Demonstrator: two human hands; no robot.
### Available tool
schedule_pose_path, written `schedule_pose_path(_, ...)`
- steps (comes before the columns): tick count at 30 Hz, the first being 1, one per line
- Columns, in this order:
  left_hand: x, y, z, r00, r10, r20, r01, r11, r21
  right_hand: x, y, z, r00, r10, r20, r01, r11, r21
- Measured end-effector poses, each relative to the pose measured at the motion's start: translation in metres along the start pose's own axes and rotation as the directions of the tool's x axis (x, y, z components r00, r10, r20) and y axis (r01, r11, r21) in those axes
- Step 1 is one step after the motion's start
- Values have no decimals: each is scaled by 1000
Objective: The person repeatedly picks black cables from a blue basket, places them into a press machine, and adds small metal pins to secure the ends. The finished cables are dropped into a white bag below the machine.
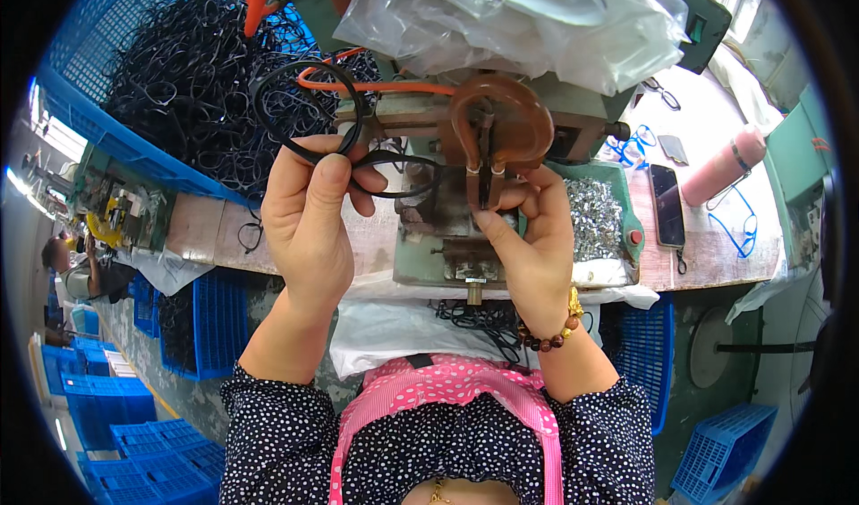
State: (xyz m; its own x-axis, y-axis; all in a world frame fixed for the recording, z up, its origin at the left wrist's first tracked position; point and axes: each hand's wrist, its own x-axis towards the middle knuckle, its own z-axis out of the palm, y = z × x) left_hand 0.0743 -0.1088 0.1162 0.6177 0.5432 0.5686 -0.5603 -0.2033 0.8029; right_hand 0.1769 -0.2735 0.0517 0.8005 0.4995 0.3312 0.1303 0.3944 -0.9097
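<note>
My left hand (311, 214) pinches a black eyeglass frame (361, 120) between thumb and fingers. One round rim stands up above the hand, and the other reaches right toward the machine. My right hand (535, 246) is closed at the lower end of a thick brown tube loop (543, 116) on the bench machine (416, 259). Its thumb and forefinger meet beside a narrow dark part under the loop; what they hold is too small and hidden to make out. An orange hose (385, 86) runs to the loop.
A blue basket (67, 116) heaped with black eyeglass frames (192, 84) stands at the far left. Plastic bags (519, 22) lie atop the machine. To the right are a tray of small metal parts (595, 219), a phone (666, 205) and a pink bottle (725, 167). Another person (85, 277) is far left.
</note>
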Motion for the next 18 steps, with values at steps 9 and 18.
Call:
schedule_pose_path(9, -33, -5, 28, 936, -33, 351, -96, 935, 342, -2, -3, -18, 998, -58, -20, 57, 997, -46)
schedule_pose_path(18, -22, -24, 40, 910, 93, 403, -281, 854, 438, -13, -8, -85, 918, -285, -275, 200, 933, -299)
